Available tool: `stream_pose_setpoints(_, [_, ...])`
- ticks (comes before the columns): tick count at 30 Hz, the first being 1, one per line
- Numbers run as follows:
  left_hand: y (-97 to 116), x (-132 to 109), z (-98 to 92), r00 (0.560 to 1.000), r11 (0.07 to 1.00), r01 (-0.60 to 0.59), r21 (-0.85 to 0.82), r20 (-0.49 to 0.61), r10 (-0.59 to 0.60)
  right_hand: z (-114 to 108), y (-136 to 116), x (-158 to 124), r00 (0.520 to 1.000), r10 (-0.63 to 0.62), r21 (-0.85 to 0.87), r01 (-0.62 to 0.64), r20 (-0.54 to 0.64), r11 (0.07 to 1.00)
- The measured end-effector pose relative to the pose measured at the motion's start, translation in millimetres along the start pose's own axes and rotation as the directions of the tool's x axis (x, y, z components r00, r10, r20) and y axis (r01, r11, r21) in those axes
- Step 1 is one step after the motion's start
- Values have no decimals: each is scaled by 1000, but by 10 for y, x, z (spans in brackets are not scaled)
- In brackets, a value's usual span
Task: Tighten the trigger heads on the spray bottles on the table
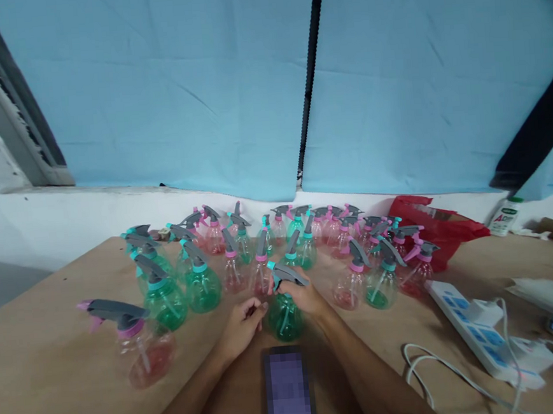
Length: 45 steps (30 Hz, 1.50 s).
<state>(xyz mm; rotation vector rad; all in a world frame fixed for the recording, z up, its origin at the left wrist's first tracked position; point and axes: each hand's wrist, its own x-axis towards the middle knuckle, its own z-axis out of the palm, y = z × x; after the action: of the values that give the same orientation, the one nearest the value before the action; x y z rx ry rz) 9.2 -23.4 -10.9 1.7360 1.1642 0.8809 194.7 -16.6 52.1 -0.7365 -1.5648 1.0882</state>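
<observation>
In the head view a green spray bottle [286,321] with a grey and teal trigger head stands upright on the table in front of me. My right hand [301,292] is wrapped around its neck, just under the sprayer. Close to the bottle's left side, my left hand [243,324] has its fingers curled in, and nothing shows in them. To the left stands a clear pink spray bottle [147,357] with a grey and pink head. A green spray bottle [203,288] and another green one [165,303] stand beyond my left hand.
Several more pink and green spray bottles crowd the back of the wooden table [67,351]. At right lie a white power strip [482,331] with plugs and cables, a red plastic bag [443,229] and a white bottle [503,218]. A blurred dark rectangle [290,391] is at bottom centre.
</observation>
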Motion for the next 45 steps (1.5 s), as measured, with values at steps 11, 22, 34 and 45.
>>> stream_pose_setpoints(11, [61,-38,0,1000,1000,3,2,11,-3,26,-8,-20,999,-42,18,42,-8,999])
stream_pose_setpoints(22, [27,-20,4,1000,1000,-10,5,19,10,39,-49,-19,997,-72,-7,72,3,997])
stream_pose_setpoints(34, [9,-4,-6,1000,999,-31,18,5,31,47,39,-50,994,-103,2,103,-42,995])
stream_pose_setpoints(45, [51,-18,-21,1000,1000,2,17,10,-3,-345,-15,-152,746,-195,-277,15,-636,961])
